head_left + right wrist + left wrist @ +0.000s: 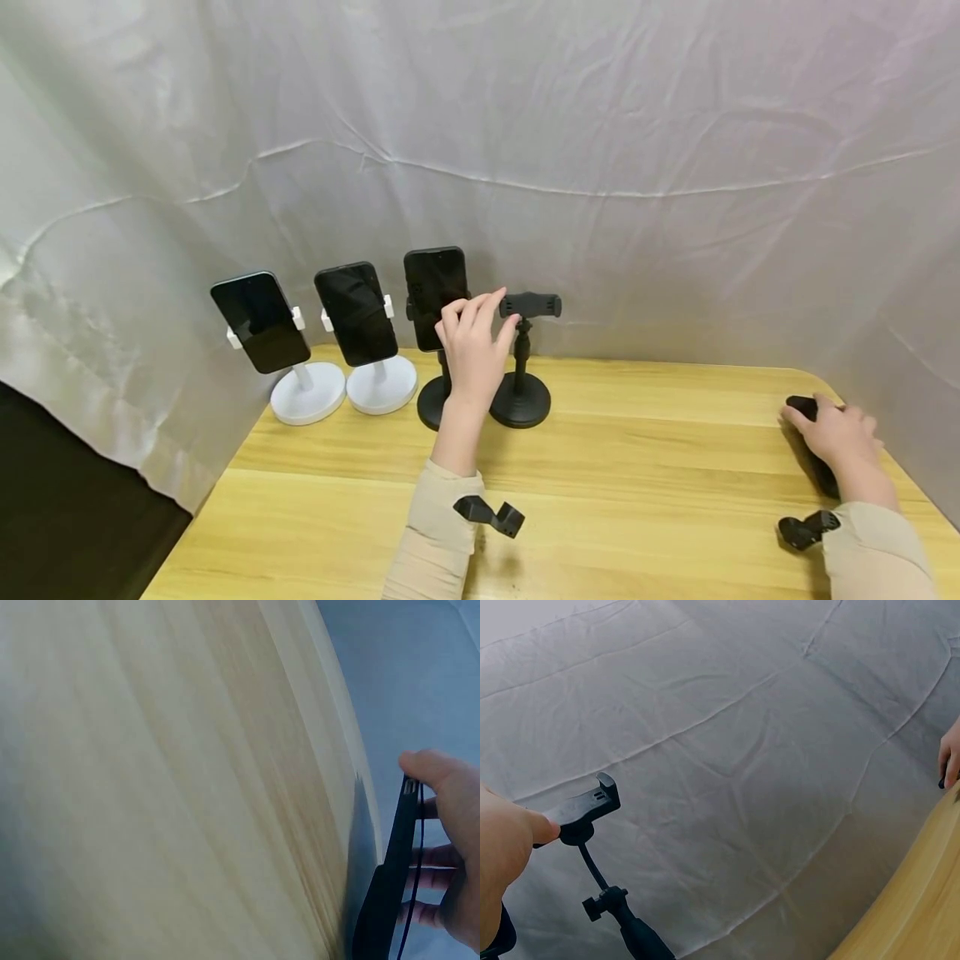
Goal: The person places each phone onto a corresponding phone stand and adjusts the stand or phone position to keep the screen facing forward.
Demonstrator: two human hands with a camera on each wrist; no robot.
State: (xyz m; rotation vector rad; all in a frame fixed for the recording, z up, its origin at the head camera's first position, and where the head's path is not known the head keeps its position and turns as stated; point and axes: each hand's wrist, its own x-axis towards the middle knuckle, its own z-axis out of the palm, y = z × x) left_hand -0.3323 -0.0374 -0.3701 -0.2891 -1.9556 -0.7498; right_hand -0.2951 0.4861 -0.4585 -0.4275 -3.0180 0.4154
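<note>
My left hand (pixel 474 348) is at the left end of the empty clamp of a black phone stand (pixel 522 402), its thumb and forefinger pinching that end. In the left wrist view the thumb lies on the clamp (pixel 592 806); the other fingers are out of sight there. Far to the right, my right hand (pixel 843 433) grips a dark, flat slab, seemingly a black phone (pixel 823 473). The right wrist view shows this phone (pixel 386 892) edge-on, thumb at its top end and fingers behind it, tilted close to the tabletop.
Left of the empty stand, a phone (pixel 438 287) sits in another black stand, partly behind my left hand. Two more phones stand in white holders, one phone (pixel 356 312) beside it and one (pixel 261 323) at far left. A grey cloth (pixel 600 108) hangs behind the wooden table (pixel 637 500).
</note>
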